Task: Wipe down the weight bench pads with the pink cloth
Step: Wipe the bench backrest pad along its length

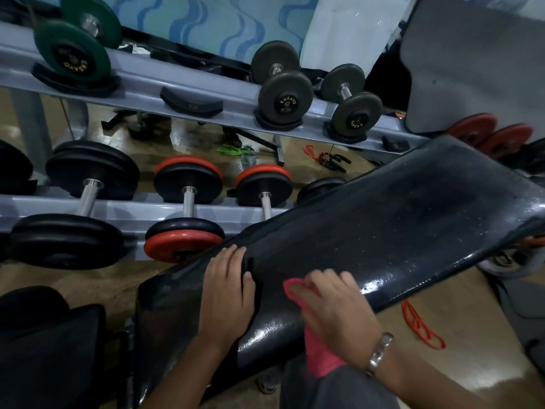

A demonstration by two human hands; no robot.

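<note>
The right hand (333,308), with a metal watch (380,352) on its wrist, holds the pink cloth (321,355) against the near edge of the black bench pad (383,231). Its fingers are bent over the cloth and blurred; one end of the cloth hangs down off the pad edge and a pink fold shows by the fingertips. Just beside it, the left hand (227,290) lies flat on the same pad, fingers relaxed and reaching to the far edge, grasping nothing. The pad surface is glossy, with specks and shiny patches. An orange band (421,329) lies on the floor below the pad's near side. Beyond the bench stands a grey dumbbell rack (177,84): black-and-red dumbbells (185,208) on the lower rail, grey dumbbells (283,87) and a green one (73,51) on the upper.
</note>
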